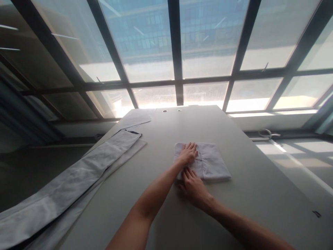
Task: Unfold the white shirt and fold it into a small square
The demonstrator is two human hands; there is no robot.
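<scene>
A white folded cloth [214, 163] lies flat on the white table [161, 139], a little right of the middle. My left hand [188, 153] rests palm down on its upper left part, fingers stretched out and pointing away from me. Just below, my right hand [194, 185] lies over the near left corner of the cloth with its fingers extended. The right thumb is blurred and hangs near the cloth's edge. A crease runs down the cloth beside my fingers. What kind of garment or linen it is, I cannot tell.
Grey trousers or similar long fabric [85, 173] stretch along the table's left side and past its edge. White sheets [135, 118] lie at the far left corner. A small dark object [316, 214] sits near the right edge. Large windows [148, 38] stand behind the table.
</scene>
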